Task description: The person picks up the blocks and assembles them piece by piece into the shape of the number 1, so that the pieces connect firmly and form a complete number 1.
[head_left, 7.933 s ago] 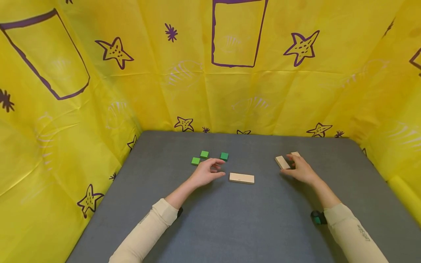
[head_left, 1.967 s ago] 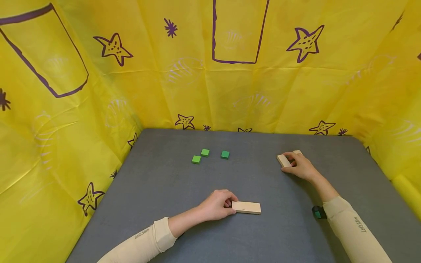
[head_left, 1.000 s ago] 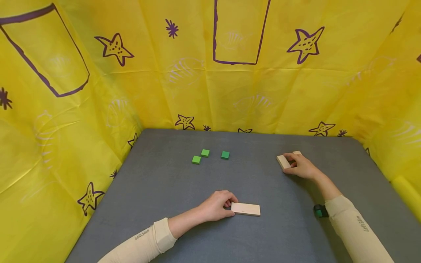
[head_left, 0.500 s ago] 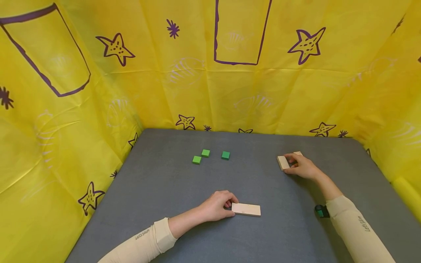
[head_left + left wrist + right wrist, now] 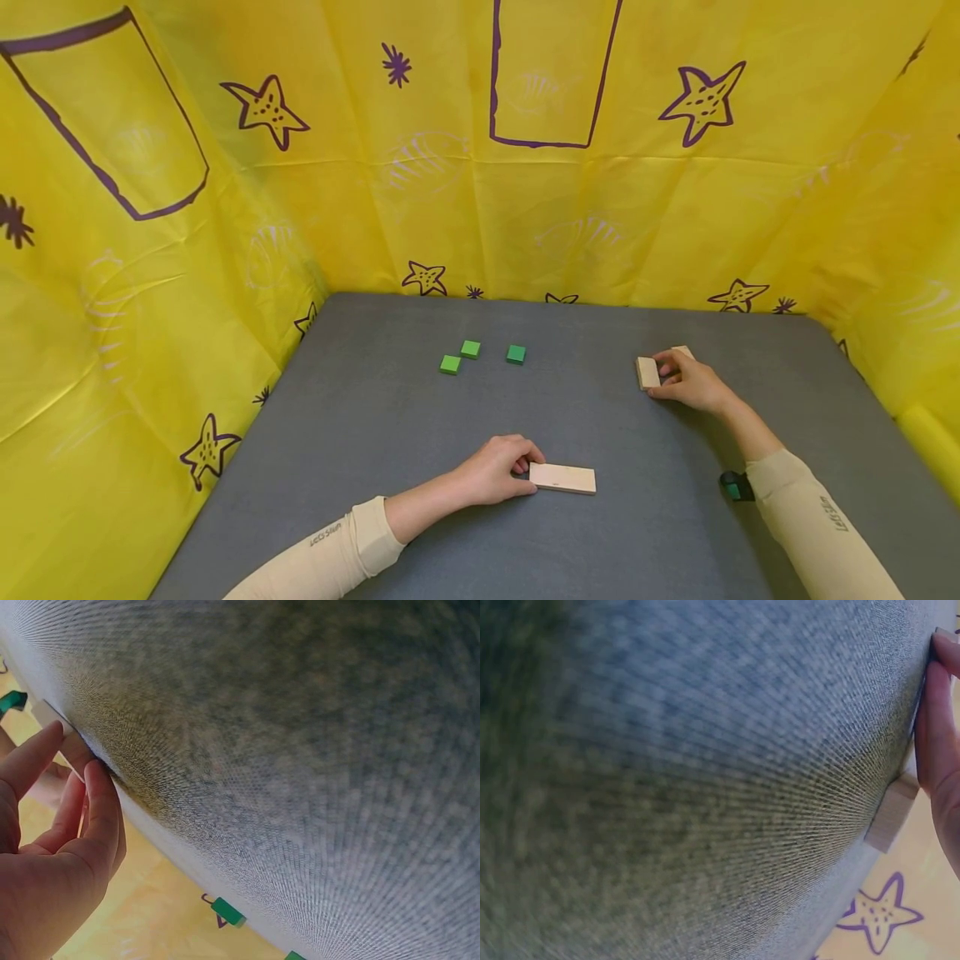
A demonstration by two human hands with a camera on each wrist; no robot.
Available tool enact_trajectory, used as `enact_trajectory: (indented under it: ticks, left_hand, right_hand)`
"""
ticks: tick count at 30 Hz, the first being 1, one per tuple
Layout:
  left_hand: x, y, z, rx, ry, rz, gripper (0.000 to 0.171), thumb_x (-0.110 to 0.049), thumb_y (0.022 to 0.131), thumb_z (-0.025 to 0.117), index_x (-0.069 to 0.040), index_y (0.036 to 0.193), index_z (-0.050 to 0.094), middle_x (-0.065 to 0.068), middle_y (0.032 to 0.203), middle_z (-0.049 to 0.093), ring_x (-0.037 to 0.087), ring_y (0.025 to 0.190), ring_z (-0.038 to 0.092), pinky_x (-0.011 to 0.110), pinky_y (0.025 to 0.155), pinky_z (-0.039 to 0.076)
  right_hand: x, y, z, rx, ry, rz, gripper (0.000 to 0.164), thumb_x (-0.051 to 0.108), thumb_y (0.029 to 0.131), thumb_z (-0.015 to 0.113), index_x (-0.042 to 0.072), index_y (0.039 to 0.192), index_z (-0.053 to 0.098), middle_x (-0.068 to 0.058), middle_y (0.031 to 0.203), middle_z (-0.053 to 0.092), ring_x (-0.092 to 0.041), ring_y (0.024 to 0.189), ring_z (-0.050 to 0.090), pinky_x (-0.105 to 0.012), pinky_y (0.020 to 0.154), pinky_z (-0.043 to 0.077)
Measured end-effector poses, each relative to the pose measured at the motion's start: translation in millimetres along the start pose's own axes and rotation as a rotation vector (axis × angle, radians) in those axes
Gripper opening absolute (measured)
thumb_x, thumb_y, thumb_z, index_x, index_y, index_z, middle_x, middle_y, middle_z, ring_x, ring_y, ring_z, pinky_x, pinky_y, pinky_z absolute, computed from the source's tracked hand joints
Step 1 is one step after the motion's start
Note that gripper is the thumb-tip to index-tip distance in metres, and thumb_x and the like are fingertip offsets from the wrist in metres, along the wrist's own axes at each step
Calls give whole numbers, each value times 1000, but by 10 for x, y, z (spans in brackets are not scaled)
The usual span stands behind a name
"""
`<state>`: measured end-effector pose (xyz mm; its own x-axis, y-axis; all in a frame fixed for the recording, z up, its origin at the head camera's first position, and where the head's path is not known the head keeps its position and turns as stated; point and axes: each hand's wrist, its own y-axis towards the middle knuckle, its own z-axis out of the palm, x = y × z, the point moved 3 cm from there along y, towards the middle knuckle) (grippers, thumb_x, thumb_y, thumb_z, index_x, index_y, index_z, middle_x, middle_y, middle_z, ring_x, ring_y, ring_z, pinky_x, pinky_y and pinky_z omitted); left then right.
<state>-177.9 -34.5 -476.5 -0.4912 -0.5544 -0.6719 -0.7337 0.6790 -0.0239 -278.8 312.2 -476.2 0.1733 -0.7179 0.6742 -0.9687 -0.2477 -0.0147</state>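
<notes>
My left hand [image 5: 498, 471] pinches the left end of a flat wooden block [image 5: 562, 478] between thumb and fingers. That block lies crosswise on the grey table, toward the front; the left wrist view shows the fingertips at its end. Farther back and to the right, my right hand [image 5: 692, 383] holds the right side of a second wooden block [image 5: 648, 373], which points away from me. A third wooden block [image 5: 682, 352] sits just behind the right hand, partly hidden by it. In the right wrist view, one wooden block [image 5: 892, 814] stands apart from the fingers.
Two light green square tiles [image 5: 450, 365] lie nearly corner to corner at the back left of the grey table [image 5: 360, 400]. A darker green tile [image 5: 516, 355] is to their right. Yellow cloth walls [image 5: 420, 208] with purple drawings enclose the back and sides.
Since the oldest frame, my left hand has taken the crosswise block and brought it nearer. In my right hand's grip, the second block has turned straighter and shifted slightly right.
</notes>
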Motion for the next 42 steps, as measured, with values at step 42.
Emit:
enact_trajectory:
  ticks: [42]
  left_hand:
    - [-1, -18, -9, 5, -8, 25, 28, -6, 81, 79, -5, 107, 68, -1, 93, 61, 3, 81, 54, 14, 74, 46]
  right_hand:
    - [81, -172, 152, -21, 193, 165, 68, 20, 78, 83, -12, 123, 43, -18, 104, 54, -18, 86, 54, -21, 69, 47]
